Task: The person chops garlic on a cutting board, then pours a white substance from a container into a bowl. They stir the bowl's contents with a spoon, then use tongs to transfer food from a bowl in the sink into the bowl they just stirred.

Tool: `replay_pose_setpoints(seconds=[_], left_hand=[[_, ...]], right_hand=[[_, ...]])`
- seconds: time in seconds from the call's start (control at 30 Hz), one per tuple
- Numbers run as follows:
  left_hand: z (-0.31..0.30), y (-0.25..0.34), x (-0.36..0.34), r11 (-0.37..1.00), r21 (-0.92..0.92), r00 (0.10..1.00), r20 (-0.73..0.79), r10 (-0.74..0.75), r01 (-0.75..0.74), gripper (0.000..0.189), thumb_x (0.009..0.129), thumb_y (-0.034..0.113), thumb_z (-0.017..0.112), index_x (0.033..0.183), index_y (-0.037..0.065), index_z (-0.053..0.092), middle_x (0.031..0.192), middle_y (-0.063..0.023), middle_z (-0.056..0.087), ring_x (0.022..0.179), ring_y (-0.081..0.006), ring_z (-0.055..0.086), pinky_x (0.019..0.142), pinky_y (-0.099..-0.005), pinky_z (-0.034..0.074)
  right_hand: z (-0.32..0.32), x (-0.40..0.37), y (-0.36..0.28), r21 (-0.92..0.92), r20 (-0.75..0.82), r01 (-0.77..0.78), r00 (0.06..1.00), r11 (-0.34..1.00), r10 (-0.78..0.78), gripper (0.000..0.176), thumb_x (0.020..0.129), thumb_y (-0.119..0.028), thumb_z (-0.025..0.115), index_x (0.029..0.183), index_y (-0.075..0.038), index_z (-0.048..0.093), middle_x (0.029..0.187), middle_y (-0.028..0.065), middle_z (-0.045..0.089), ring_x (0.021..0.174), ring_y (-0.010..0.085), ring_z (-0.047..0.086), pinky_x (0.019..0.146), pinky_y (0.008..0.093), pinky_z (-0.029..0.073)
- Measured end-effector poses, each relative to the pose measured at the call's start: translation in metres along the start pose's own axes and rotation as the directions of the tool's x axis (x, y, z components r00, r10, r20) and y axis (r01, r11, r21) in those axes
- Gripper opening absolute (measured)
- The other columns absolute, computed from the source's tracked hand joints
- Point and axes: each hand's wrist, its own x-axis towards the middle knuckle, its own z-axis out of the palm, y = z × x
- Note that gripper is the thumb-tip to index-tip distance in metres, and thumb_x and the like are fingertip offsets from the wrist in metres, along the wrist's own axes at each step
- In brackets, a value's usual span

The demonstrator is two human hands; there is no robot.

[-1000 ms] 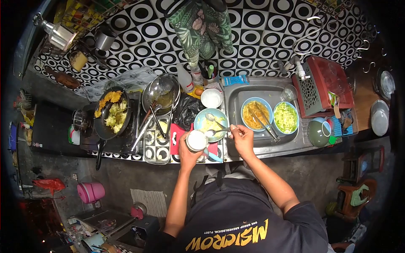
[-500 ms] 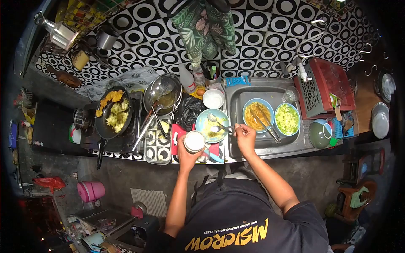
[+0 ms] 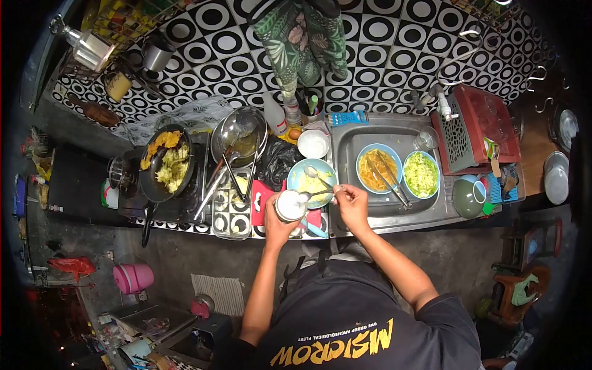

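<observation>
My left hand (image 3: 277, 228) is wrapped around a small jar (image 3: 290, 206) of white grainy stuff, its mouth facing up. Between the fingertips of my right hand (image 3: 352, 208) is a spoon (image 3: 318, 195), held by the handle end. The spoon's bowl lies at the right rim of the jar. Just behind both hands stands a light blue bowl (image 3: 293, 176) with pale yellow food in it, and a second spoon (image 3: 312, 173) rests inside. A white bowl (image 3: 314, 143) stands behind that one. Red packaging (image 3: 259, 206) lies partly under my left hand.
On the right, the sink (image 3: 346, 139) holds a bowl of orange-brown strips (image 3: 372, 168) with tongs (image 3: 396, 188), and a bowl of chopped greens (image 3: 422, 174). To the left are a pan (image 3: 150, 183) of food on the stove and a glass lid (image 3: 229, 132). A red rack (image 3: 453, 139) stands far right.
The spoon in my right hand has moved left from over the blue bowl to the jar's rim. My left hand and the jar have shifted slightly right.
</observation>
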Motion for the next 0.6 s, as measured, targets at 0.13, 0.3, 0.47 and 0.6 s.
replay_pose_setpoints(seconds=[0.13,0.3,0.47,0.6], left_hand=[[0.002,0.001,0.003,0.999,-0.003,0.999,0.004,0.053,-0.053,0.092,0.066,0.012,0.100,0.141,0.003,0.049,0.138,-0.0164,0.061,0.129,-0.0316,0.062,0.111,-0.0434,0.051],[0.001,0.007,0.003,0.998,-0.033,0.998,0.002,0.060,-0.060,0.093,0.063,0.009,0.100,0.142,0.004,0.050,0.141,-0.0183,0.061,0.132,-0.0380,0.059,0.113,-0.0476,0.049],[0.000,0.010,0.004,0.995,-0.031,0.996,-0.008,0.092,-0.092,0.092,0.062,0.007,0.100,0.140,0.004,0.051,0.141,-0.0180,0.061,0.132,-0.0381,0.060,0.112,-0.0479,0.049],[0.000,0.013,0.004,0.995,-0.037,0.996,-0.006,0.093,-0.093,0.092,0.061,0.006,0.100,0.139,0.004,0.051,0.141,-0.0178,0.062,0.131,-0.0381,0.060,0.112,-0.0479,0.049]], right_hand=[[0.004,-0.006,-0.002,-0.165,0.095,0.144,0.987,0.976,-0.130,0.023,0.104,-0.016,0.072,0.096,0.005,0.077,0.073,0.0041,0.069,0.063,0.0064,0.057,0.058,0.0266,0.042],[0.003,-0.008,-0.012,-0.296,0.200,0.303,0.947,0.906,-0.251,0.021,0.100,-0.015,0.073,0.096,0.006,0.077,0.076,0.0161,0.072,0.062,0.0199,0.063,0.059,0.0358,0.046],[0.001,-0.007,-0.015,-0.311,0.221,0.291,0.948,0.905,-0.229,0.021,0.100,-0.015,0.073,0.096,0.005,0.077,0.077,0.0154,0.073,0.061,0.0186,0.063,0.059,0.0341,0.046],[0.002,-0.006,0.000,-0.214,0.163,0.152,0.980,0.965,-0.118,0.023,0.102,-0.016,0.072,0.096,0.005,0.077,0.074,0.0081,0.072,0.062,0.0108,0.061,0.058,0.0296,0.045]])
